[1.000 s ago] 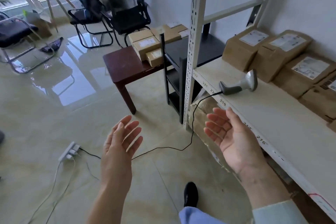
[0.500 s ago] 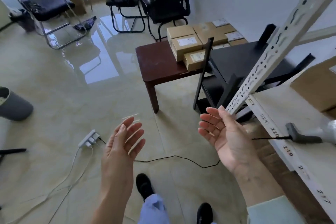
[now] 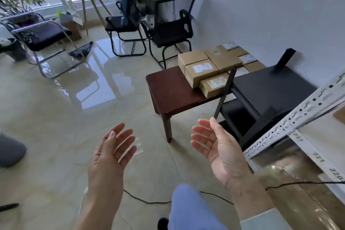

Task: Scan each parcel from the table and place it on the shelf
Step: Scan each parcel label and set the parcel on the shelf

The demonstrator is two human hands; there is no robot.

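Several brown cardboard parcels (image 3: 202,72) with white labels lie stacked on the far half of a dark red wooden table (image 3: 168,89). My left hand (image 3: 112,157) and my right hand (image 3: 218,149) hover over the floor in front of the table, palms facing each other, fingers straight, holding nothing. The white shelf board (image 3: 323,144) with numbers along its edge and its perforated metal post (image 3: 291,123) cross the right side. The scanner is out of view; only its black cable (image 3: 298,184) shows.
A black metal rack (image 3: 268,87) stands between the table and the shelf. Black office chairs (image 3: 169,24) and a chrome-framed chair (image 3: 41,33) stand further back on the glossy floor. A grey bin (image 3: 9,151) sits at the left edge. The cable trails across the floor near my feet.
My view has turned left, from the shelf toward the table; the scanner and shelved parcels left the frame. Both hands stayed open and empty and came closer to the table.
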